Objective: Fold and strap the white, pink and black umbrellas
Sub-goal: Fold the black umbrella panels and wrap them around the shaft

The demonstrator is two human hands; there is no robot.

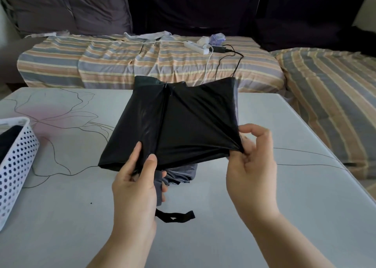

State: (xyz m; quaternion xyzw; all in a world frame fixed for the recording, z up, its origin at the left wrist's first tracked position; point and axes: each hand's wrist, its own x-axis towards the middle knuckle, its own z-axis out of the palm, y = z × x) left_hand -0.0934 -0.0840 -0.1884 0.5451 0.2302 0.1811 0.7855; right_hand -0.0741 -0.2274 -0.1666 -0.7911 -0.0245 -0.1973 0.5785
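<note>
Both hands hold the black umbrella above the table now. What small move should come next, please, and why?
Probably the right hand should fold its pinched panel over toward the rib beside the left hand. The black umbrella canopy is spread flat and wide, the left hand grips its near end, and the strap hangs loose below, unfastened. The pleats need gathering before strapping.

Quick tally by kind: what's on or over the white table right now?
Black umbrella: 1, gripped by left hand, pinched by right hand
Black strap: 1
White perforated basket: 1
Total: 3, on the table
</note>
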